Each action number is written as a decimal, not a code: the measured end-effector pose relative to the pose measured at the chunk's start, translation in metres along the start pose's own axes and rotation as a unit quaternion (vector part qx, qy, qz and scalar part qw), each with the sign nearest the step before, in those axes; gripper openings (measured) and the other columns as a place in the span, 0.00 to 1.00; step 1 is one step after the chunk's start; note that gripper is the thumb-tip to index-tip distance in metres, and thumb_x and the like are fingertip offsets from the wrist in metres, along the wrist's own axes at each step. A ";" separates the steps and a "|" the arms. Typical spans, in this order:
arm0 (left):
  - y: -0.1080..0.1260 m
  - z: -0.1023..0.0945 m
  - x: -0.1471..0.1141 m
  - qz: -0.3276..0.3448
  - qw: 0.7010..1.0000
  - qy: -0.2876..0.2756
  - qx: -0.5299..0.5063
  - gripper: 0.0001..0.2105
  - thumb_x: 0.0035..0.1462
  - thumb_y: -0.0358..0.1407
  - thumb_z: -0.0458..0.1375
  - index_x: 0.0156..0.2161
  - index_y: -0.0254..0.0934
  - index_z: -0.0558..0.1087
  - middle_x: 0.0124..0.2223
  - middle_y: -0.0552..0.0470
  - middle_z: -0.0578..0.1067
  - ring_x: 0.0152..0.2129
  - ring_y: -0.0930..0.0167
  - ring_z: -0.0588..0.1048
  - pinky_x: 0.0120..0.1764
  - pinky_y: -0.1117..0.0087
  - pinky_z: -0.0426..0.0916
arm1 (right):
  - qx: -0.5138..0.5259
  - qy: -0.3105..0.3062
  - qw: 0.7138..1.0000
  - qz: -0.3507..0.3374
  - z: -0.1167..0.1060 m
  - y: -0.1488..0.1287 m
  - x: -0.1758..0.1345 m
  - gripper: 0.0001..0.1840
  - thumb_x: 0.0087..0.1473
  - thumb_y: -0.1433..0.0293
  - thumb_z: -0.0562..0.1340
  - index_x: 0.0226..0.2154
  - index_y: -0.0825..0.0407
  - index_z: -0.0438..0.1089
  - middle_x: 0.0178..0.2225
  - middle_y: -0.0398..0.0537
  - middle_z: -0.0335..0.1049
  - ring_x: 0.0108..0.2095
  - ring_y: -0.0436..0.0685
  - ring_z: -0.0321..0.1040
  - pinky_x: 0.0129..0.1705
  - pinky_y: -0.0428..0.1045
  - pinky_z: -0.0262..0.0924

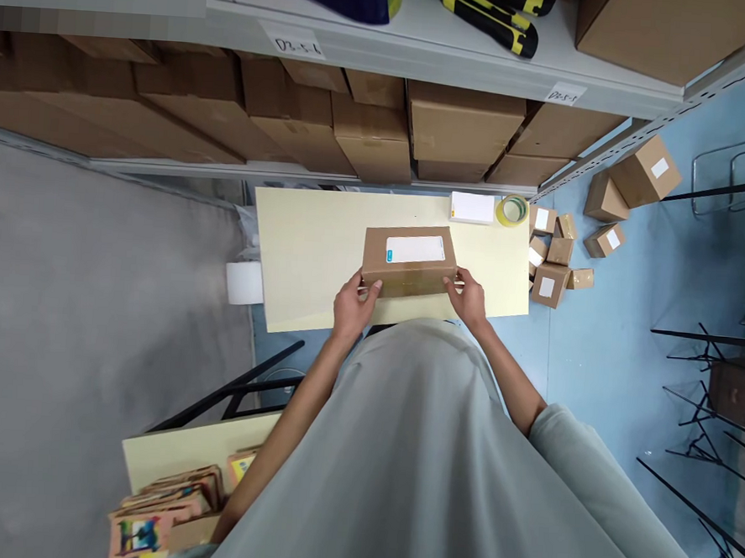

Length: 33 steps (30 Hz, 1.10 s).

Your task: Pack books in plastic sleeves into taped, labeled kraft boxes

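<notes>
A closed cardboard box with a white label on its top lies at the near side of the pale yellow table. My left hand grips the box's left end, thumb on the near face. At the opposite end my right hand holds it the same way, fingers curled round the corner. Clear tape runs along the near side of the box. Behind it, by the table's far edge, are a white box-like stack and a roll of yellowish tape.
Small cardboard boxes are piled on the blue floor at the right. Above the table stands a shelf with large cartons and utility knives. A white roll sits off the table's left edge. Printed packets lie lower left.
</notes>
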<state>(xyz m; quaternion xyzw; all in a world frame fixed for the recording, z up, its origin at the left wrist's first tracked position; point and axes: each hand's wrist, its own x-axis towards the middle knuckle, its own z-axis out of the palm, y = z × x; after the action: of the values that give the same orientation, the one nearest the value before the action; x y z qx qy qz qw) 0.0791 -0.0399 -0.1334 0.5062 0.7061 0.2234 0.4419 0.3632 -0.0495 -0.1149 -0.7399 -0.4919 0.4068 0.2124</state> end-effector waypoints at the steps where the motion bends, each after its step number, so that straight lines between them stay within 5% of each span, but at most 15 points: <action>1: 0.001 0.000 0.003 -0.004 1.000 0.008 -0.010 0.29 0.67 0.54 0.59 0.66 0.40 0.72 0.56 0.42 0.83 0.48 0.61 0.82 0.55 0.58 0.77 | 0.009 0.009 1.000 0.002 0.001 -0.001 0.002 0.28 0.68 0.46 0.61 0.58 0.48 0.71 0.52 0.57 0.82 0.51 0.68 0.82 0.56 0.65 0.77; 5: -0.003 0.007 0.018 -0.016 0.999 0.019 -0.038 0.20 0.70 0.51 0.57 0.59 0.41 0.71 0.60 0.38 0.81 0.55 0.59 0.81 0.56 0.57 0.76 | 0.064 0.026 0.998 -0.004 0.012 0.003 0.011 0.24 0.71 0.45 0.55 0.51 0.46 0.69 0.54 0.58 0.82 0.56 0.65 0.80 0.56 0.61 0.76; 10: -0.022 0.024 0.026 -0.072 0.997 -0.030 -0.005 0.16 0.70 0.48 0.57 0.54 0.41 0.71 0.58 0.36 0.82 0.53 0.56 0.83 0.55 0.54 0.76 | 0.037 0.001 0.997 0.070 0.027 0.020 0.021 0.18 0.71 0.51 0.56 0.47 0.47 0.68 0.51 0.59 0.84 0.55 0.65 0.81 0.55 0.61 0.76; 23: -0.020 0.027 0.043 -0.016 0.997 0.030 -0.070 0.20 0.68 0.48 0.57 0.58 0.38 0.72 0.61 0.37 0.81 0.59 0.61 0.80 0.60 0.58 0.75 | 0.073 0.025 0.997 -0.012 0.033 0.021 0.037 0.29 0.74 0.51 0.52 0.63 0.51 0.70 0.60 0.59 0.80 0.61 0.63 0.78 0.61 0.57 0.73; 33: -0.028 0.033 0.058 -0.064 0.995 0.012 -0.078 0.16 0.67 0.44 0.58 0.54 0.38 0.73 0.60 0.37 0.81 0.58 0.61 0.80 0.61 0.58 0.74 | 0.059 0.013 0.998 0.019 0.040 0.023 0.057 0.24 0.73 0.55 0.54 0.59 0.53 0.71 0.57 0.60 0.81 0.56 0.63 0.79 0.58 0.57 0.73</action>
<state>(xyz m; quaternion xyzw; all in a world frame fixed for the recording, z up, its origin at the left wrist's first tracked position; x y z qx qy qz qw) 0.0867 -0.0022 -0.1943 0.4216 0.7228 0.2550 0.4845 0.3540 -0.0116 -0.1763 -0.7407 -0.4499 0.4294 0.2539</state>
